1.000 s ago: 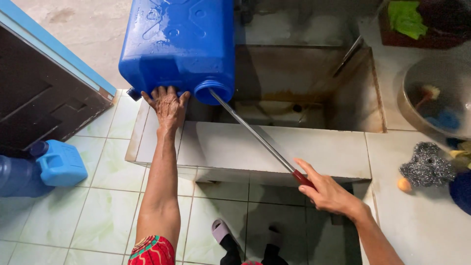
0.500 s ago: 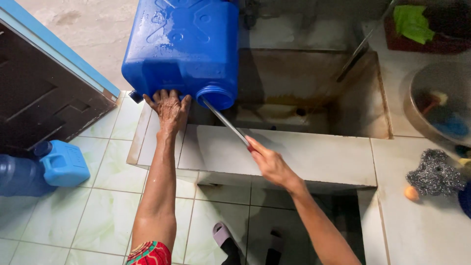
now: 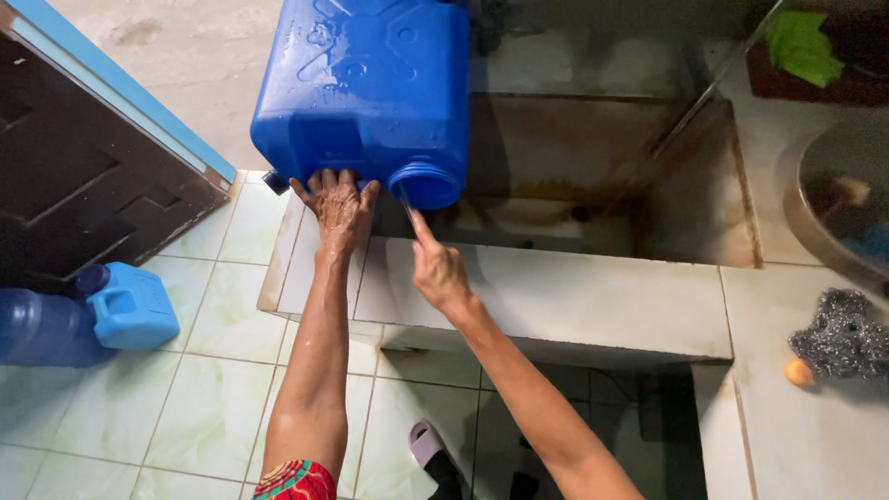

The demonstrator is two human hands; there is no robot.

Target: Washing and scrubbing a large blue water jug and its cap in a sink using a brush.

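Observation:
A large blue plastic jerrycan [image 3: 366, 88] lies tipped on the edge of a concrete sink basin [image 3: 593, 185], its round open mouth [image 3: 428, 185] facing me. My left hand [image 3: 338, 208] presses flat against the can's lower face and steadies it. My right hand [image 3: 437, 268] grips a thin metal rod [image 3: 407, 206] whose far part runs into the can's mouth; most of the rod is hidden inside.
The tiled sink ledge [image 3: 574, 296] runs across the front. A smaller light-blue can [image 3: 130, 306] and a blue bottle [image 3: 42, 329] stand on the floor at left, beside a dark door [image 3: 83, 176]. A steel scourer [image 3: 838, 338] and a metal bowl [image 3: 838, 213] lie at right.
My right hand has slid up the rod toward the can, pushing it far into the mouth. The view has shifted slightly; my left hand stays on the can.

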